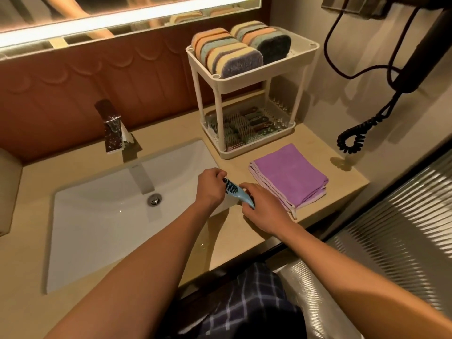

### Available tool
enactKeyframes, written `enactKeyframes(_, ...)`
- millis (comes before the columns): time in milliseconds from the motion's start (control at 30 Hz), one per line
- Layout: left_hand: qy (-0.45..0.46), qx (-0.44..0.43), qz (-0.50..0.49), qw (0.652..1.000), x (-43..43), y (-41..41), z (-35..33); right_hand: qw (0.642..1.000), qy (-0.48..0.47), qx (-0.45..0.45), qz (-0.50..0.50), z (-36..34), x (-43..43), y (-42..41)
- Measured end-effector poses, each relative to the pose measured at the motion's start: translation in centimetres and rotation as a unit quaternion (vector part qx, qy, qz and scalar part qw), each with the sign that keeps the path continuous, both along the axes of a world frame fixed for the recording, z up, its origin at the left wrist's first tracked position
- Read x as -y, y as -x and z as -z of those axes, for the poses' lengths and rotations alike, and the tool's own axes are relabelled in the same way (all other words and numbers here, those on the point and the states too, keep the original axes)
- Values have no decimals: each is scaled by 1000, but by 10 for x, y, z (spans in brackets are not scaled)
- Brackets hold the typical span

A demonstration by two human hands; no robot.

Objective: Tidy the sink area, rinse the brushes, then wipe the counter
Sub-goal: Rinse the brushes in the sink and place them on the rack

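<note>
A light-blue brush with dark bristles hangs over the right rim of the white sink. My left hand pinches its bristle end, and my right hand grips the handle end. A folded purple cloth lies on the beige counter just right of my hands. Several more brushes lie on the lower shelf of the cream two-tier rack. Stacked coloured sponges fill its top tray.
A chrome faucet stands behind the basin, and no water runs from it. The drain plug sits mid-basin. A black coiled cord hangs from a wall-mounted device at the right, above the counter's far corner. A ribbed glass panel borders the right side.
</note>
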State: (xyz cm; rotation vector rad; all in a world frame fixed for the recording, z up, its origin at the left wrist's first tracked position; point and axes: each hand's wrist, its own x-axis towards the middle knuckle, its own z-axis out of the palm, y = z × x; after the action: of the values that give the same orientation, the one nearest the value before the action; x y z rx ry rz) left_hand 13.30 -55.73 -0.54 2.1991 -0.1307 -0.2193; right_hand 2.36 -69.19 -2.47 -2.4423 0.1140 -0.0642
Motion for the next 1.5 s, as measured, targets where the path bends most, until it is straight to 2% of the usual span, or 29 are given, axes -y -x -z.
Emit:
enactKeyframes(167,-17,47,102,994,18,-13,-13,998,-19,16,56,-5,13,-7)
enactKeyframes(267,-74,120,180,974,31,-22,-16,995,-32,33,92,-12,26,-16)
enactKeyframes(367,-117,186,209,953,39,-29,-12,990,-37,42,129,-16,42,-33)
enactKeyframes(567,-184,205,274,922,58,-36,-21,979,-60,34,194,-27,60,-65)
enactKeyframes(700,-190,168,255,933,80,-54,-23,974,-54,37,217,-34,74,-89)
enactKeyframes(833,-226,177,266,920,100,-77,-29,976,-23,52,211,-38,90,-120)
enactKeyframes(1067,-216,77,252,940,135,-119,-19,974,49,50,215,-37,124,-181)
enactKeyframes(1167,-232,37,275,932,148,-142,-3,970,70,24,231,-37,138,-201)
enactKeyframes(1200,-243,39,275,929,155,-153,4,970,73,16,232,-34,142,-208)
enactKeyframes(1300,-233,154,240,930,166,-171,13,968,69,-2,242,-28,148,-223)
enactKeyframes(1367,-227,199,236,923,174,-175,10,968,44,-25,248,-19,156,-232)
enactKeyframes(1500,-252,207,218,920,188,-186,25,963,-35,-66,259,0,168,-245)
